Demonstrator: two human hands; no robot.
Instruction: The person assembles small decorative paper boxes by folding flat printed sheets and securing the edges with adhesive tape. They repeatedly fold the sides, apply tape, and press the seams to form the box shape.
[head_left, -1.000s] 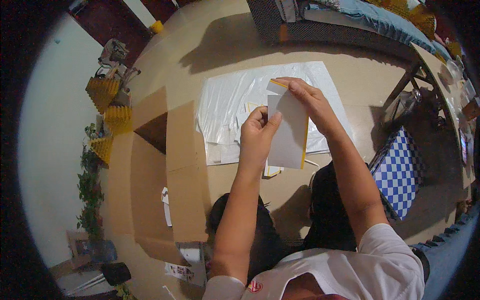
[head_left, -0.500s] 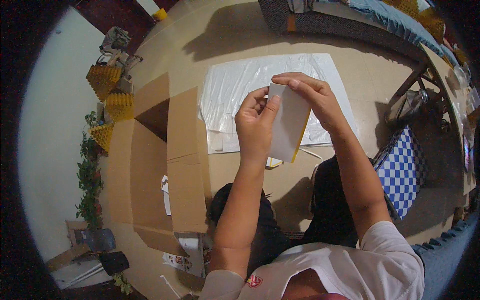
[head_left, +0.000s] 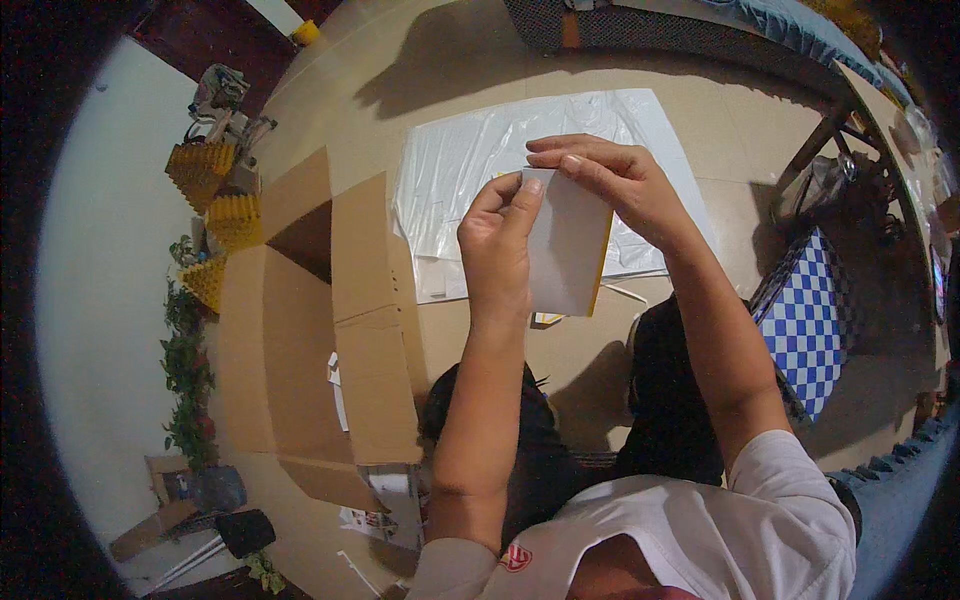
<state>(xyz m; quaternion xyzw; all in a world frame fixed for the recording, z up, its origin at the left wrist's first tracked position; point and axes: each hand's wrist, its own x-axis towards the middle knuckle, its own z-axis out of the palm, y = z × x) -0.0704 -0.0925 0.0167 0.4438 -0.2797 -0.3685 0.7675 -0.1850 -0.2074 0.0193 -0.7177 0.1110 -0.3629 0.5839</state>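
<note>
- Head view: your white folded card (head_left: 565, 245) is at 12 o'clock from you, raised in front of the plastic-covered white sheet (head_left: 440, 170), its yellow edge towards 3 o'clock.
- Your left hand (head_left: 495, 220) grips it from 10 o'clock, thumb on the face and fingers curled behind.
- Your right hand (head_left: 620, 185) bends over its top end from 1 o'clock, thumb lowered towards that end; you cannot tell from this angle whether it pinches.
- A second ago a yellow-edged flap stood apart at 12 o'clock on the card; now it no longer shows, and both hands meet there.
- That suggests the top end is being folded in, though your fingers hide whether it is fully seated.
- Around the card, a cardboard box (head_left: 370, 260) stands with its top open at 8 o'clock, a blue-and-white checked item (head_left: 805, 330) at 4.
</note>
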